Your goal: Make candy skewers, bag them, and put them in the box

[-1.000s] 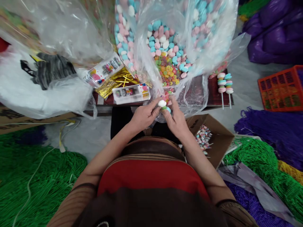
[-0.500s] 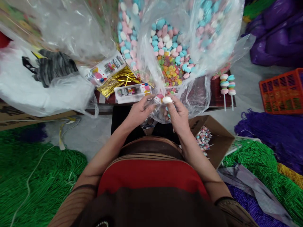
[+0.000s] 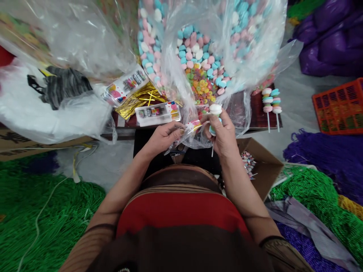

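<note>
My right hand grips a candy skewer, a white stick with white and blue candies showing above and between the fingers. Its white top candy points away from me, and the stick's lower end sticks out below the hand. My left hand pinches a small clear printed candy bag between thumb and fingers. The bag's printed end lies close to my right fingertips; whether they touch it I cannot tell. Just beyond both hands, an open large plastic bag holds pink, white and blue candies and fruit-coloured gummy rings.
Two finished skewers lie over the table's right edge. Stacks of printed bags and gold twist ties lie left. A cardboard box of wrapped skewers stands low right. An orange crate and green cord piles sit around.
My right hand has moved right and slightly nearer me with the skewer, away from my left hand. More of the skewer and its stick now shows. The printed bag stays in my left hand.
</note>
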A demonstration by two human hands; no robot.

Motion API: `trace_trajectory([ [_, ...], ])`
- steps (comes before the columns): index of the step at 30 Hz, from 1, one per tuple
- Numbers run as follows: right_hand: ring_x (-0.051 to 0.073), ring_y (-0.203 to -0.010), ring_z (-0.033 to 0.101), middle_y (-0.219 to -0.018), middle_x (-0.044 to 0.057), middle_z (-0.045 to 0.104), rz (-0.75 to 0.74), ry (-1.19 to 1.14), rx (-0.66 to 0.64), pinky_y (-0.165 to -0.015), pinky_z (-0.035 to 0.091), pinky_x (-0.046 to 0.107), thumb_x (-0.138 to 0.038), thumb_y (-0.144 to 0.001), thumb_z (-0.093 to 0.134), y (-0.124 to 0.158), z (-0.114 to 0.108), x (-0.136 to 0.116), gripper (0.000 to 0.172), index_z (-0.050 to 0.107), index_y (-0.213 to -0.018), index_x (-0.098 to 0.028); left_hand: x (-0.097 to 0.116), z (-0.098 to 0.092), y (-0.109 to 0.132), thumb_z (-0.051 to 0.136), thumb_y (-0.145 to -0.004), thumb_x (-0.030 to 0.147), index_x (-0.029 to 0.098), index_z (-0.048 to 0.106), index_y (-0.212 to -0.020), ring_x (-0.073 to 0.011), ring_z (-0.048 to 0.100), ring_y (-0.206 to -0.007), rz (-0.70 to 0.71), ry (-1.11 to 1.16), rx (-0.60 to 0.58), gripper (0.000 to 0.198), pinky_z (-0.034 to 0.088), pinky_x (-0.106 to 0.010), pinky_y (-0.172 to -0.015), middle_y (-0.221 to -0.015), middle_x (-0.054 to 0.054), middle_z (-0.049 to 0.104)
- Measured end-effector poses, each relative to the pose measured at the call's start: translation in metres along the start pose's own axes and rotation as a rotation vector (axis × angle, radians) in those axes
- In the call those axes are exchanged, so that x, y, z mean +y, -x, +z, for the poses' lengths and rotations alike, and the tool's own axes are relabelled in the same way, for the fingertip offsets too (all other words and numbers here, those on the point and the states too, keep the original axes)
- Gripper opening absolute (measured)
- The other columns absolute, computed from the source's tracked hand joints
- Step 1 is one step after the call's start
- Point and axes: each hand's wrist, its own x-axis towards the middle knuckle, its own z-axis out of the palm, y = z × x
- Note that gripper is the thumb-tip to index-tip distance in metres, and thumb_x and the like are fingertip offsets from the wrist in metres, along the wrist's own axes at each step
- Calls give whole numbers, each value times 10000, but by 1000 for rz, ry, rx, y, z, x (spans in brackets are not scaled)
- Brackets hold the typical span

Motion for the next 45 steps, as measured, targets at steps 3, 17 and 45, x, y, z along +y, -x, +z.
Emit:
trace_trajectory([
  [3,72,-483,457,-948,11,714,18,98,-32,-413,362,240,-672,-782,742,0,-4,1,679,610,-1342,-312,-1,-2,-1,569,-916,652,192,717,-972,-99,545,-623,64,-87,-4,486,460,-221,-592,-743,-1,671],
  [17,239,-952,751,-1064,51,803,-151,498,-282,-850,617,413,-499,-900,684,20,-35,-45,371,772,-1170,-260,-11,-30,-5,569,-960,558,206,770,-897,-145,652,-773,290,-215,26,411,530,-281,-722,-836,-58,722],
  [45,210,-865,706,-1056,53,782,-83,332,-105,-703,595,355,-508,-857,725,33,-16,-34,411,749,-1181,-257,-5,-10,-5,487,-1000,550,234,780,-1000,-173,680,-958,363,-443,165,432,546,-339,-885,-978,-67,733],
])
